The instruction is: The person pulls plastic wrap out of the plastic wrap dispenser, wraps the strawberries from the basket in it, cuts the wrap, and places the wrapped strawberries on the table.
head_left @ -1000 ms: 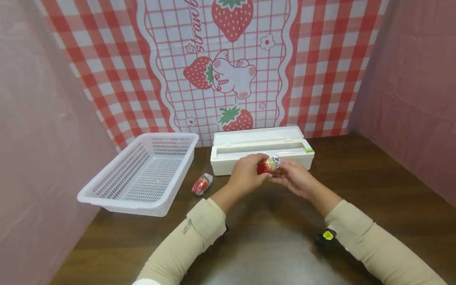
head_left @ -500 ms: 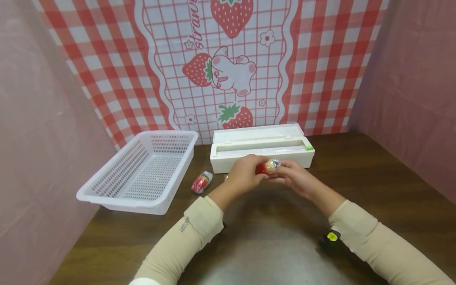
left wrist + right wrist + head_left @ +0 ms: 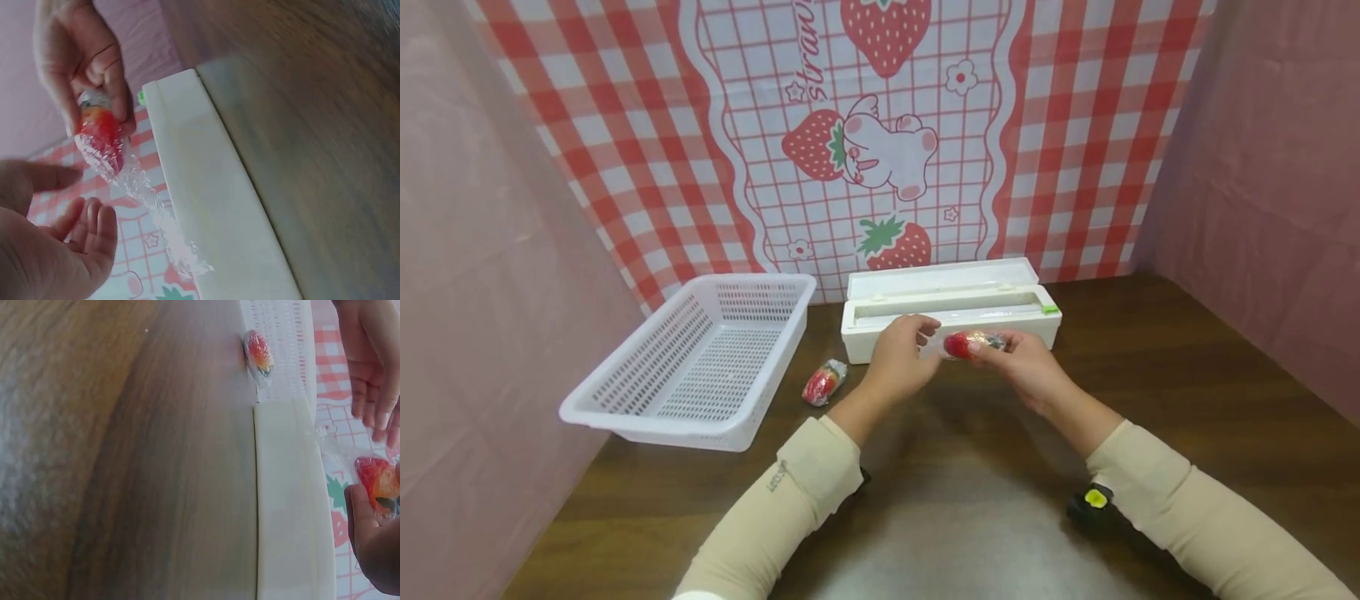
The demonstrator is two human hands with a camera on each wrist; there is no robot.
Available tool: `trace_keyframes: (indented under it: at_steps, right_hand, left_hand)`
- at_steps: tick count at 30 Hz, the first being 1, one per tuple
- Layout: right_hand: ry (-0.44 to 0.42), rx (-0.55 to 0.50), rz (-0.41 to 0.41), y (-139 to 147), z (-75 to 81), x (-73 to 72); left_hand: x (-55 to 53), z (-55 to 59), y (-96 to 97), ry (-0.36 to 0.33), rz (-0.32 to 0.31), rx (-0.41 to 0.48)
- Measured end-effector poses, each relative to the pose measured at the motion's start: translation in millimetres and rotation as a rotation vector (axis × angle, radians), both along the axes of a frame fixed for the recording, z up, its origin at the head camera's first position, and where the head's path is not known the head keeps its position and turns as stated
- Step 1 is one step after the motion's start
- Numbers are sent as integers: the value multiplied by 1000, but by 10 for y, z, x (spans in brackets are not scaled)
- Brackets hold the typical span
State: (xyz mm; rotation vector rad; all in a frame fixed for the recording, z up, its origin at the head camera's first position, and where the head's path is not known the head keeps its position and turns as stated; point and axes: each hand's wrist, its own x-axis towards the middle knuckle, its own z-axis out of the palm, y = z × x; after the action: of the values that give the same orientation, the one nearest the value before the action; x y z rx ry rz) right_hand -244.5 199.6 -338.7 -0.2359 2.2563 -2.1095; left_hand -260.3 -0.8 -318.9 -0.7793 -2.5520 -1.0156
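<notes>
A red and yellow strawberry (image 3: 960, 344), wrapped in clear cling film, is held above the table in front of the white box. My right hand (image 3: 1033, 371) pinches it by its leafy end. A loose tail of film (image 3: 159, 219) trails from its tip in the left wrist view. Close by on the left, my left hand (image 3: 901, 358) has its fingers loosely bent, apart from the strawberry, with nothing seen in its grasp. Another wrapped strawberry (image 3: 824, 383) lies on the table, left of my left hand.
Behind the hands stands a long white cling film box (image 3: 955, 325), lid up, with a roll inside and a green tab at its right end. A white perforated basket (image 3: 745, 429) sits at the left. Pink cloth walls and a checked strawberry cloth enclose the table.
My left hand has let go of the wrapped strawberry and drawn slightly left. The strawberry now stays in my right hand alone, more of it showing, with film trailing from it.
</notes>
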Motion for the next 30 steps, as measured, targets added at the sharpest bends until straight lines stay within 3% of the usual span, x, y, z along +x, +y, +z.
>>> trace_keyframes:
  at_steps: [4,9,11,19,24,30]
  right_hand:
    - [1,-18,-51,-5,3,-2]
    - [13,-25,-31,-26,6,9]
    - [13,-27,-14,-37,8,17]
    - [-18,-61,27,-33,29,33]
    - [-31,-125,59,-7,37,29]
    - [-18,-204,134,3,17,27]
  left_hand:
    - [-2,0,-40,-181,65,153]
    - [-20,-38,-13,-497,15,368]
    - [-33,-58,11,-593,-23,479]
    - [-89,-77,51,-777,-111,673]
    - [-131,-91,55,-819,-168,759]
    - [-127,-96,61,-828,-190,783]
